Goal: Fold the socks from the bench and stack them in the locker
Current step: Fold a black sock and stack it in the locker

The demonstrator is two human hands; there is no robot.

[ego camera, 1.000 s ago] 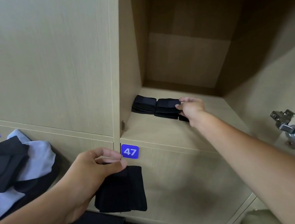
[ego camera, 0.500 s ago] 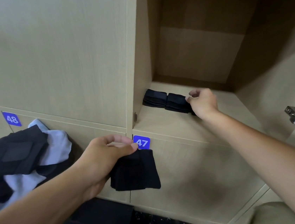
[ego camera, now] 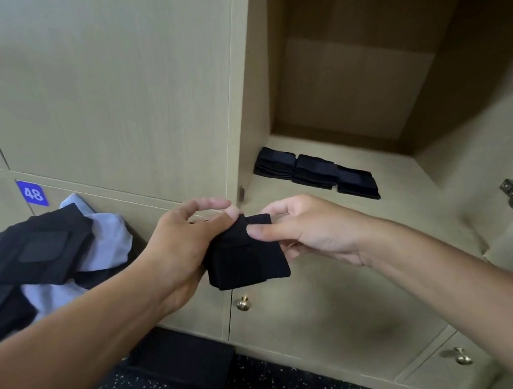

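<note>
Gripping a folded black sock (ego camera: 246, 253) together, both hands meet in front of the open locker (ego camera: 348, 88). The right hand (ego camera: 307, 230), earlier at the row of folded socks (ego camera: 314, 170) on the locker shelf, now pinches the sock that the left hand (ego camera: 181, 244) holds.

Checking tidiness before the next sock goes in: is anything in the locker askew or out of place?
Nothing much stands out. Three folded sock piles sit side by side on the locker shelf, their row angled slightly to its front edge. Both the left hand and the right hand hold another folded sock.
</note>
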